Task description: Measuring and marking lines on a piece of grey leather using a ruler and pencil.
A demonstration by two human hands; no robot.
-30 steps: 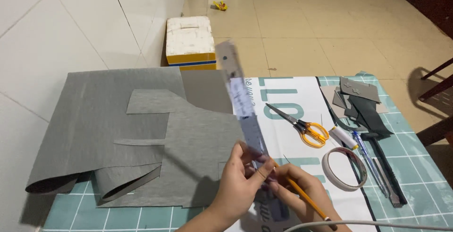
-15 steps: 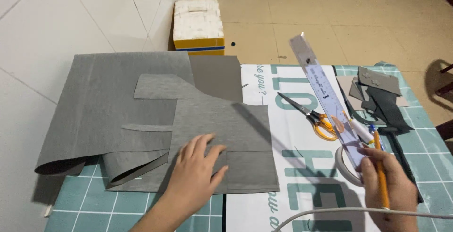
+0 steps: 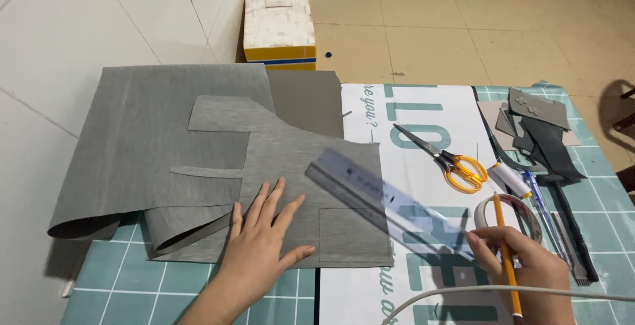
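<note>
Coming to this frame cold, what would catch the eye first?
Probably the large grey fabric sheet spread over the left of the green cutting mat, with the left hand flat on its near edge. Next, the clear ruler, blurred and slanting over the fabric's right corner, gripped by the right hand together with an orange pencil. Orange-handled scissors lie beyond.

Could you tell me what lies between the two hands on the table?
In the head view, the clear ruler slants over the grey fabric between left hand and right hand.
</note>
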